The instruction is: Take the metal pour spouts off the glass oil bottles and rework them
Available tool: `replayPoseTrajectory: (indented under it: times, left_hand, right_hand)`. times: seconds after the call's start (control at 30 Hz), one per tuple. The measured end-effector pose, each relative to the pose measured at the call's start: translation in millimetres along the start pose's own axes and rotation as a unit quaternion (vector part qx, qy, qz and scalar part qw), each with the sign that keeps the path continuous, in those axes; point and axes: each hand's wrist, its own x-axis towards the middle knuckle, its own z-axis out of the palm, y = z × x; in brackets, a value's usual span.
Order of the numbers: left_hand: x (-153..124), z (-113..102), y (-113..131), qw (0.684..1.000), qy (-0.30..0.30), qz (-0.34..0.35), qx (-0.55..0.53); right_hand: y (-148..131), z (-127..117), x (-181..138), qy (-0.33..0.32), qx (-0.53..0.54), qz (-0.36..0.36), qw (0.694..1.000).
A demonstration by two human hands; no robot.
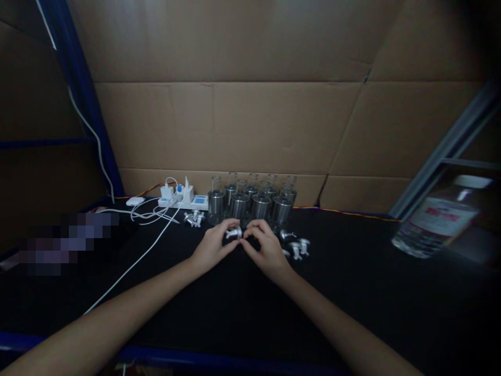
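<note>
My left hand (216, 244) has its thumb and fingers curled round a small silver metal bottle top (234, 233) with a narrow spout-like part. From the other side, my right hand (266, 247) closes its bent fingertips at that top's right edge. Just behind both hands stand several glass bottles (239, 204) with metal sleeves and clear necks, grouped upright. Beside my right hand lie more silver bottle tops (300, 248), partly hidden by it. Another cluster of silver tops (194, 218) lies to the left of the bottles.
A white power strip (201, 201) with chargers and tangled white cables (135, 258) sits at the back left of the black tabletop (242, 313). To the right stands a large clear plastic bottle (438, 222). Cardboard (235, 125) forms the back wall; a blue post (84, 94) rises left.
</note>
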Motion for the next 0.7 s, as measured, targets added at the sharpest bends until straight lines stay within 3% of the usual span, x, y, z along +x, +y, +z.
replayPoseTrajectory:
  times: [0.23,0.5,0.7]
  left_hand:
    - [-2.9,0.5,-4.2,0.995,-0.013,0.028,0.091]
    - [3.2,-1.5,1.5,0.956,-0.106,0.045,0.270]
    - [3.9,-3.3,3.1,0.943,-0.147,0.090,0.286]
  right_hand:
    - [-3.8,-4.5,0.1,-0.016,-0.036,-0.007,0.999]
    - [-9.5,-9.6,2.6,-0.039,-0.059,-0.013,0.997]
    - [-8.6,-8.1,2.3,-0.029,-0.025,0.020,0.999]
